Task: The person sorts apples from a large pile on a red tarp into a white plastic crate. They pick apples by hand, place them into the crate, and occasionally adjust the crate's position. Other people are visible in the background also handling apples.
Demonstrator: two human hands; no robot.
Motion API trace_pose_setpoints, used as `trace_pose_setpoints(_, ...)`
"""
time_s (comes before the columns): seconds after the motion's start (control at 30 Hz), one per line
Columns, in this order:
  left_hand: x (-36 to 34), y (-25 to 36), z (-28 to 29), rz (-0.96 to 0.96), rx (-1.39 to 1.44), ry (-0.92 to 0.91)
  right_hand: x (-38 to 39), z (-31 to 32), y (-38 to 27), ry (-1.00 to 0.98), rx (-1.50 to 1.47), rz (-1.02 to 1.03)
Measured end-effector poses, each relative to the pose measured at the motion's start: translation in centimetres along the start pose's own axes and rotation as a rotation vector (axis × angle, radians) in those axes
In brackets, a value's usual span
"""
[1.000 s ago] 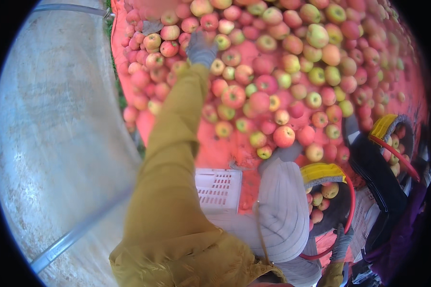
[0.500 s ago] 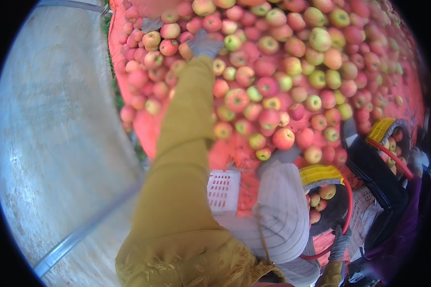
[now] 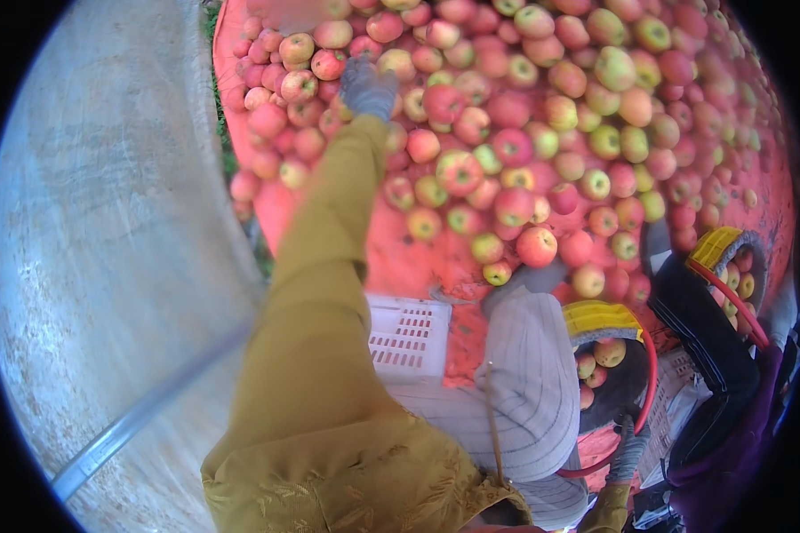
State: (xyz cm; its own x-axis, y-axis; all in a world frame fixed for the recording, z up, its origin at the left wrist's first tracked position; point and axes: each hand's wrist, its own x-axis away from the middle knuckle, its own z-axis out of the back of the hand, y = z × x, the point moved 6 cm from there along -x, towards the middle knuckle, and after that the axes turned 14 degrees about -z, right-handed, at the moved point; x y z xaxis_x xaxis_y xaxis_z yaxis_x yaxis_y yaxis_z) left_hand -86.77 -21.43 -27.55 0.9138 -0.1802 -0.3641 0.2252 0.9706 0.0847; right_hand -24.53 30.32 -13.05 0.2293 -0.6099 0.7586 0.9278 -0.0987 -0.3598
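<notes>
My left arm in a mustard-yellow sleeve stretches far out over a big pile of red and green apples (image 3: 524, 160) on a red sheet (image 3: 400, 266). My left hand (image 3: 367, 86), in a grey glove, rests curled on apples near the pile's far left side; its fingers are hidden, so a grasp cannot be made out. My right hand (image 3: 631, 449), also grey-gloved, grips the red rim of a bucket (image 3: 651, 355) with a yellow pad and a few apples inside.
A co-worker's striped grey sleeve (image 3: 529, 382) reaches to the pile's near edge beside my arm. A white slatted crate (image 3: 409, 336) lies under the arms. A second yellow-padded bucket (image 3: 729, 258) stands at the right. Grey concrete (image 3: 98, 266) lies to the left.
The view has shifted slightly toward the pile. My left hand stays on the far apples and has barely moved. The right hand was not clearly visible before.
</notes>
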Motion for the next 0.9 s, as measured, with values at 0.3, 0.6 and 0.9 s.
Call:
trace_pose_setpoints(0.3,-0.1,-3.8,0.3,0.391,0.023,-0.554,-0.2,0.0,-0.1,-0.009,0.001,-0.006)
trace_pose_setpoints(0.6,3.1,-8.0,-2.6,0.365,0.412,-0.418,-0.5,0.0,-0.1,-0.037,0.01,-0.03)
trace_pose_setpoints(0.9,6.8,-5.8,-0.8,0.131,0.449,-0.341,-0.1,0.4,-0.3,0.037,0.033,-0.022)
